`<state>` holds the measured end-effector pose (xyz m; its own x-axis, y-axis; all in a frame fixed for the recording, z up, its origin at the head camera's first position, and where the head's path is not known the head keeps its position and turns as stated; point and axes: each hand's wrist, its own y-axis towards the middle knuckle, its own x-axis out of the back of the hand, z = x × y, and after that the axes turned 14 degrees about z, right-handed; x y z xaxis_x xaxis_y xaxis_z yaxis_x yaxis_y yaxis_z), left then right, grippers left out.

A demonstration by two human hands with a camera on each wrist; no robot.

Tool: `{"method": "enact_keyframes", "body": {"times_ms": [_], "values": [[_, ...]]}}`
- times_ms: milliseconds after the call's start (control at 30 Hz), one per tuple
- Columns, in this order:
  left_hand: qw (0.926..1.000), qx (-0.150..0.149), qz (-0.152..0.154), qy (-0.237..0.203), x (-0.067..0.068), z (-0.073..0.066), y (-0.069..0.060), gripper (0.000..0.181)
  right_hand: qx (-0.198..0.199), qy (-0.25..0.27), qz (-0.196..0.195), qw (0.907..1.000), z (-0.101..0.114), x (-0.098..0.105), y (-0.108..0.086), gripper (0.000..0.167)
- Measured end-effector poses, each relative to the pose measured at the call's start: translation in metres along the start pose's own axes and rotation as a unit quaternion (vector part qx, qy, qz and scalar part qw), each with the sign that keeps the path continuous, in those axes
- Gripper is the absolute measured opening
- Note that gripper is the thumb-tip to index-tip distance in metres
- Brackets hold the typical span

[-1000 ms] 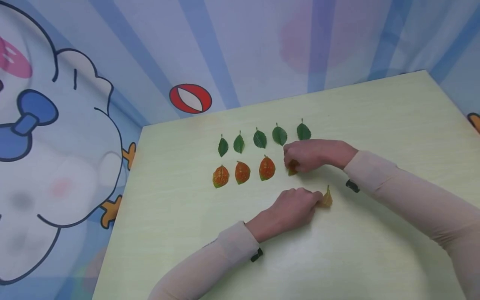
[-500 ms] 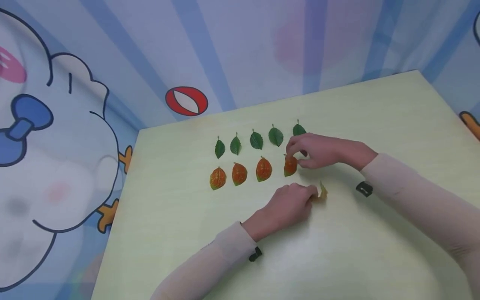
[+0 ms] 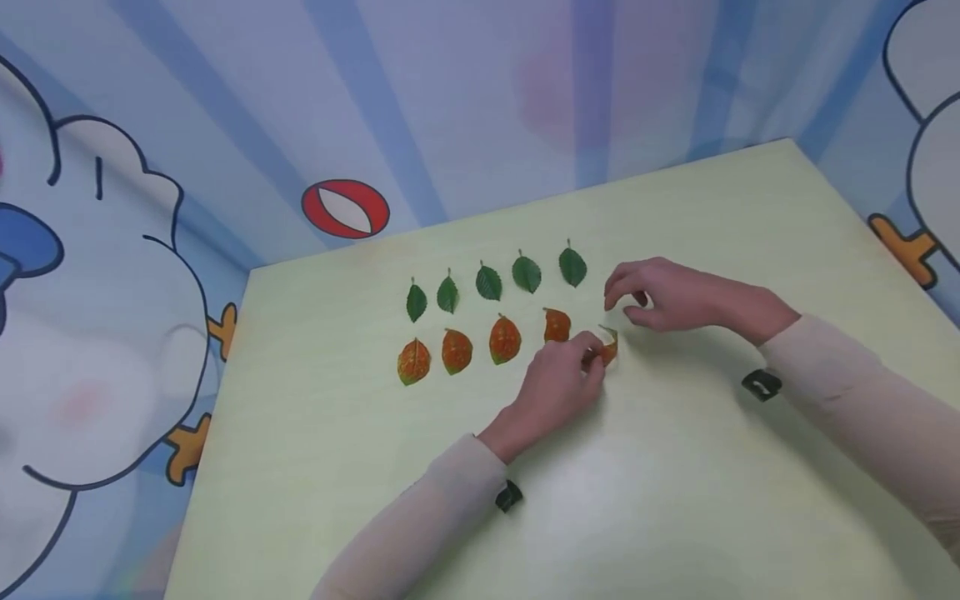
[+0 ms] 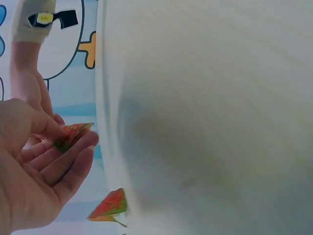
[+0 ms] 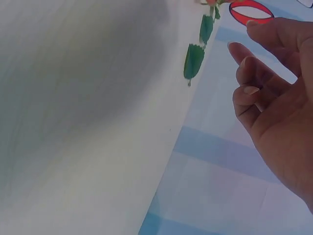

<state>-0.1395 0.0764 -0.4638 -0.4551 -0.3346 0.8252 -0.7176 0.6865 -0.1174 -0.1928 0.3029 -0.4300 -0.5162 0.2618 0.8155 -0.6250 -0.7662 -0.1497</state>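
Note:
In the head view my left hand (image 3: 562, 381) pinches an orange-red leaf (image 3: 610, 348) with a green edge at the right end of a row of similar leaves. The left wrist view shows that leaf (image 4: 74, 134) between thumb and fingers. Just left of it lies another orange leaf (image 3: 557, 323), partly covered by the left hand. My right hand (image 3: 675, 293) hovers to the right of the held leaf, fingers loosely bent and apart, holding nothing. Behind the orange row, several green leaves (image 3: 489, 282) lie in their own row, stems pointing away.
The leaves rest on a pale yellow-green table (image 3: 675, 500). A wall with blue stripes and cartoon figures borders its far and left edges; a red-and-white ball (image 3: 346, 208) is printed there. More orange leaves (image 3: 505, 339) continue the front row leftward.
My right hand has let go of the fourth orange leaf and moved off to the right. My left hand has carried its leaf up to the right end of the orange row.

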Motion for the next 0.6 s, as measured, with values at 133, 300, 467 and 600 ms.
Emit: {"method": "enact_keyframes", "body": {"times_ms": [133,300,467,600], "values": [[0.9988,0.023,-0.039,-0.017,-0.008,0.003,0.007,0.014,-0.012,-0.013,-0.029,0.9994,-0.004,0.0,-0.012,0.025],[0.9923,0.04,-0.107,-0.048,-0.018,0.003,0.018,0.016,-0.018,-0.012,-0.041,0.9989,-0.008,-0.001,-0.022,0.024],[0.9858,0.048,-0.143,-0.074,-0.024,-0.004,0.03,0.015,-0.03,-0.012,-0.048,0.9983,-0.008,-0.004,-0.033,0.023],[0.9852,0.063,-0.128,-0.095,-0.025,-0.007,0.034,0.015,-0.038,-0.016,-0.056,0.9976,-0.009,-0.003,-0.039,0.022]]}}
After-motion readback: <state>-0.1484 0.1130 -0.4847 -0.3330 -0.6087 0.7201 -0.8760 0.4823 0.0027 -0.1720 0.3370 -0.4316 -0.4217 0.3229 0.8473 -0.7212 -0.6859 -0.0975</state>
